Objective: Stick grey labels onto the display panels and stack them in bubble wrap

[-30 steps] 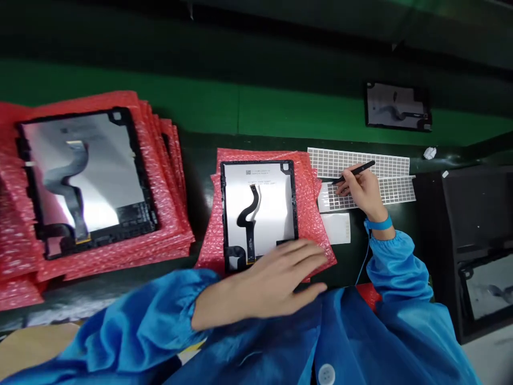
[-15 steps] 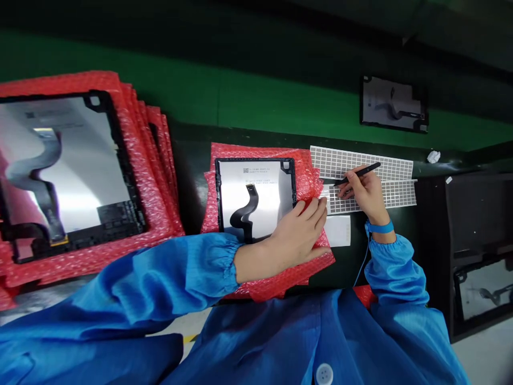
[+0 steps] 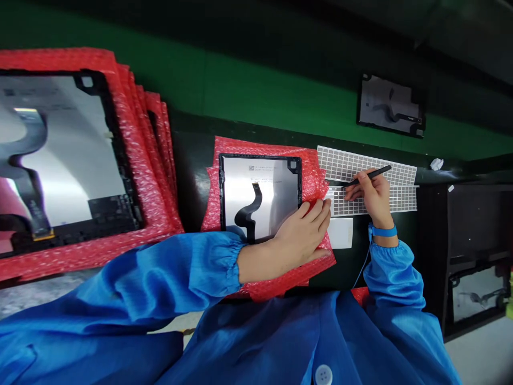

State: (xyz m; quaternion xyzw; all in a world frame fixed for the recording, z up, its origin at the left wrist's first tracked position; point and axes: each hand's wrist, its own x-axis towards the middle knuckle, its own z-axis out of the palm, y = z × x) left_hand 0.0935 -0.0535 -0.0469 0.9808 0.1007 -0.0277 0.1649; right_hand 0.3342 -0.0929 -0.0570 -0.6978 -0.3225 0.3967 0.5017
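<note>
Mid-frame, a display panel [image 3: 266, 198] lies on red bubble wrap [image 3: 311, 172], its lower right hidden beneath the left hand [image 3: 302, 235] — fingers outstretched. Right of centre, the right hand [image 3: 372, 197] pinches a black tool [image 3: 380, 171] over a gridded sheet [image 3: 403, 199].

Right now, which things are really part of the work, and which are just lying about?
Probably part of the work:
black pen-shaped tool, held in the right hand
nearer gridded sheet, by its tip
middle panel and red bubble wrap, under the left hand

Seemingly lying about:
crumpled white scrap
far panel
</note>
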